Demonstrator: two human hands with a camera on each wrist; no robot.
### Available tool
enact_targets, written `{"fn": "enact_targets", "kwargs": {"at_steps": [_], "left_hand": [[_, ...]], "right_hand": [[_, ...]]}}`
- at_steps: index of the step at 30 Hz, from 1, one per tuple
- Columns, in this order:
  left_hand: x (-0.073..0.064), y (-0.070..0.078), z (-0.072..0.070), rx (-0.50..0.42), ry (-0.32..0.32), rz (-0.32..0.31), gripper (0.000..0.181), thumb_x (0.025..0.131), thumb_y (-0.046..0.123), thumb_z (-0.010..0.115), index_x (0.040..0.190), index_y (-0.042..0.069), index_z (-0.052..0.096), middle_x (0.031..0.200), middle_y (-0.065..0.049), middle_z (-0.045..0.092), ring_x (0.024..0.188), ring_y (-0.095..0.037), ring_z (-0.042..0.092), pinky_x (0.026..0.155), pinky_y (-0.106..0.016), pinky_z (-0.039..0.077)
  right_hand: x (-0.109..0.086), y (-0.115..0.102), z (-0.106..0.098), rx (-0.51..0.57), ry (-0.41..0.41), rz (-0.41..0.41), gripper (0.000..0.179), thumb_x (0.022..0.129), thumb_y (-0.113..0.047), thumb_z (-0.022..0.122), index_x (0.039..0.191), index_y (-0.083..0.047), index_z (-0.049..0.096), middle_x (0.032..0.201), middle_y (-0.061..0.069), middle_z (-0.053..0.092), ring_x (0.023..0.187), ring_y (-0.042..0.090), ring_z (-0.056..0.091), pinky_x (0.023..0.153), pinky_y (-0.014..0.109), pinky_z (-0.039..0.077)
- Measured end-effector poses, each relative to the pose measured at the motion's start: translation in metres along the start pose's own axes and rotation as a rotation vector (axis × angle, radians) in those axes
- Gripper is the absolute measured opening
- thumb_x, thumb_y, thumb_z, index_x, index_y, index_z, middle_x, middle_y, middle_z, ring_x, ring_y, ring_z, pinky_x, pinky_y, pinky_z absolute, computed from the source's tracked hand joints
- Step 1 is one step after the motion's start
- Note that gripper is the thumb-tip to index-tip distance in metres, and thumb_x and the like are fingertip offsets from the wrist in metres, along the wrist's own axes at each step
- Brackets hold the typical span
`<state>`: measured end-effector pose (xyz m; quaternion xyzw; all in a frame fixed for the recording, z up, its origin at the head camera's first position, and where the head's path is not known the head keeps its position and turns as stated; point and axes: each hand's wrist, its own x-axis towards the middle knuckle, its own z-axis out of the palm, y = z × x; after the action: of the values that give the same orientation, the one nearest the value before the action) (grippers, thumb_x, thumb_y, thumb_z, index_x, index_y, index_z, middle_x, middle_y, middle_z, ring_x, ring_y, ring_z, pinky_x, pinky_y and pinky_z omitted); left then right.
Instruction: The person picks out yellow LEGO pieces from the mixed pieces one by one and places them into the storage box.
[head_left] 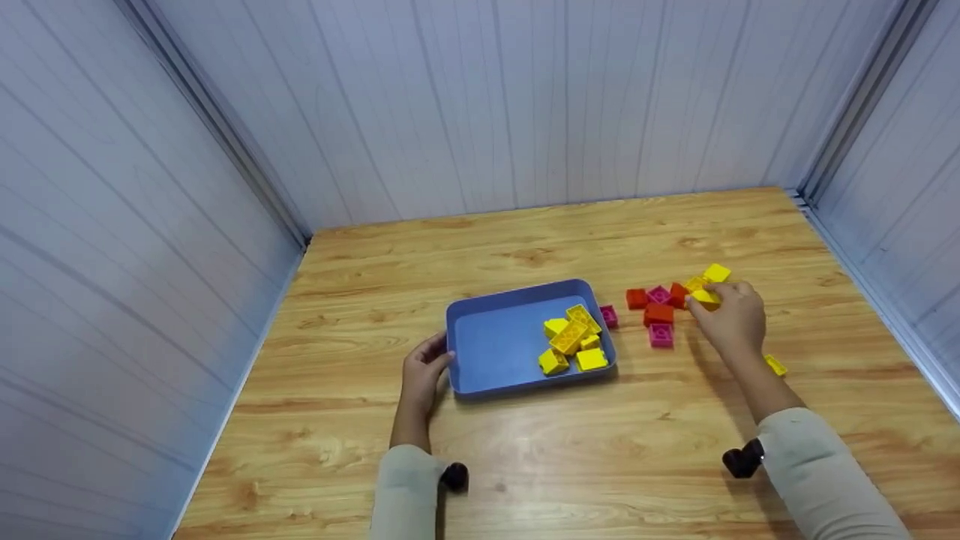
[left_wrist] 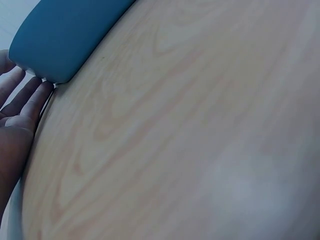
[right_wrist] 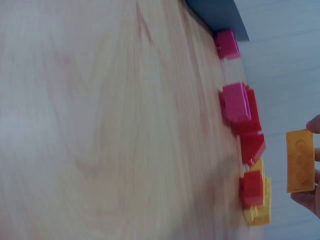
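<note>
My left hand is at the left side of a blue rectangular tray. In the left wrist view its fairly straight fingers touch the tray's outer wall. My right hand pinches a yellow toy building brick between thumb and fingers, over the loose bricks right of the tray. The right wrist view shows this brick raised, with round marks on its face. Several yellow bricks lie in the tray's right half.
Several red bricks and pink bricks lie between the tray and my right hand. One pink brick is against the tray's right wall. Yellow bricks lie beyond the hand, another beside my right wrist. White panel walls enclose the wooden table.
</note>
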<state>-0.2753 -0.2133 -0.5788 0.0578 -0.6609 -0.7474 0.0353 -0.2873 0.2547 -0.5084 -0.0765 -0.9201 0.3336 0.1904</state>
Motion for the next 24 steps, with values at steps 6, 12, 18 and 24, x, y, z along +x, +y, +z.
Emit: {"fn": "enact_targets", "kwargs": {"at_steps": [6,12,18,24], "left_hand": [[-0.001,0.000,0.002,0.010,0.021,0.004,0.046,0.087,-0.008,0.064,0.132,-0.009,0.054,0.132,-0.025,0.056,0.122,-0.034,0.052,0.092,-0.026,0.048],[-0.001,0.001,0.001,0.012,0.022,0.026,0.046,0.086,-0.010,0.064,0.130,-0.011,0.055,0.129,-0.026,0.058,0.117,-0.033,0.054,0.089,-0.027,0.050],[-0.001,0.001,0.001,-0.006,0.020,0.016,0.046,0.086,-0.010,0.064,0.131,-0.010,0.054,0.130,-0.025,0.057,0.118,-0.032,0.054,0.091,-0.028,0.050],[-0.003,0.004,0.002,-0.019,0.004,0.006,0.046,0.087,-0.010,0.063,0.132,-0.010,0.053,0.132,-0.027,0.055,0.121,-0.034,0.052,0.092,-0.027,0.049]], "right_hand": [[-0.011,-0.018,0.011,0.051,-0.016,-0.085,0.038,0.086,-0.023,0.073,0.112,0.005,0.069,0.111,0.025,0.057,0.106,0.043,0.052,0.088,0.056,0.043],[-0.026,-0.040,0.025,0.089,-0.057,-0.154,0.037,0.084,-0.023,0.076,0.109,0.003,0.070,0.107,0.022,0.058,0.101,0.039,0.053,0.085,0.053,0.045],[-0.041,-0.061,0.039,0.135,-0.057,-0.248,0.034,0.079,-0.021,0.081,0.104,0.000,0.073,0.100,0.016,0.060,0.094,0.034,0.056,0.078,0.047,0.047],[-0.053,-0.075,0.052,0.157,-0.123,-0.330,0.034,0.078,-0.022,0.082,0.104,-0.002,0.073,0.102,0.013,0.061,0.098,0.032,0.055,0.082,0.047,0.048]]}}
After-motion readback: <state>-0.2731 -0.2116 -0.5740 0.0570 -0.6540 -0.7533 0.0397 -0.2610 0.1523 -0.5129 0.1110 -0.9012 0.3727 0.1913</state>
